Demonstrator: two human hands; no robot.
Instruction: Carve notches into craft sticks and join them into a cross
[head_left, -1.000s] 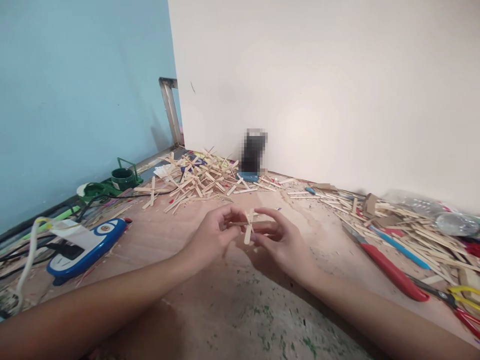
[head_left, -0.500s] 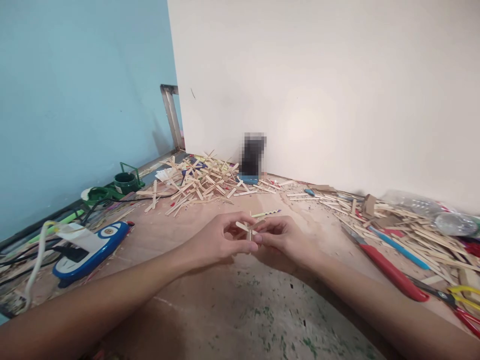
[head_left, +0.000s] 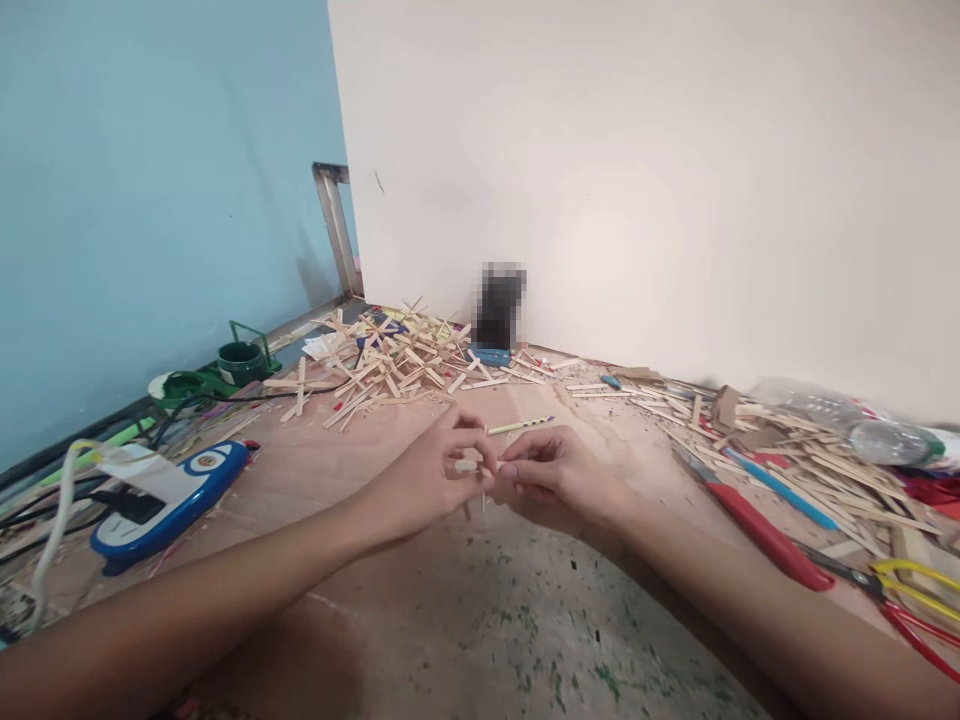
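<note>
Above the middle of the table, my left hand [head_left: 439,470] pinches a small piece of crossed wooden craft sticks [head_left: 466,466] between thumb and fingers. Most of that piece is hidden behind the fingers. My right hand [head_left: 566,472] meets it from the other side, thumb and forefinger pressed together at the piece, its fingertips almost touching my left ones. Just beyond both hands lies a patterned pencil [head_left: 521,425].
A heap of crossed sticks [head_left: 405,368] lies at the back left, near a green cup [head_left: 241,366]. The blue-and-white power strip [head_left: 217,490] sits left. On the right are a red-handled knife [head_left: 772,540], scissors [head_left: 874,580], loose sticks [head_left: 840,475] and a plastic bottle [head_left: 889,442].
The stick piece has turned in my fingers, so less of its cross shape shows. My left fingers have lifted and bent over it. The whole view has shifted slightly.
</note>
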